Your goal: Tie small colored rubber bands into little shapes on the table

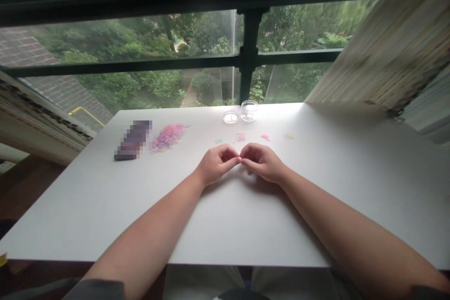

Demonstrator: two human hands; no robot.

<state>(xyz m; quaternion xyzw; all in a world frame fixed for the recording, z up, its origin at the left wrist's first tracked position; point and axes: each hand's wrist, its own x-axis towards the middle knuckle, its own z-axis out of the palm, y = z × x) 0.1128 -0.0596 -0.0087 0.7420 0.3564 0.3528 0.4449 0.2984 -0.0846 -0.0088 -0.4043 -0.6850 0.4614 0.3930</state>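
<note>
Above the middle of the white table [140,215], my left hand [218,163] and my right hand [262,161] meet fingertip to fingertip. Both are closed in a pinch, and whatever lies between the fingertips is too small to make out. Just beyond them sit small groups of thin coloured bands: a bluish-green group [219,141], a pinkish-purple group [240,137], a bright pink group [265,137] and a yellowish group [288,136]. To the left lies a larger loose pile of mixed pink and purple bands [168,138].
A clear round jar [249,111] stands at the table's far edge, with a clear round lid [230,117] beside it. A dark pixelated object [135,140] lies left of the pile. Behind the table is a green-framed window [250,33]; a curtain [379,42] hangs on the right.
</note>
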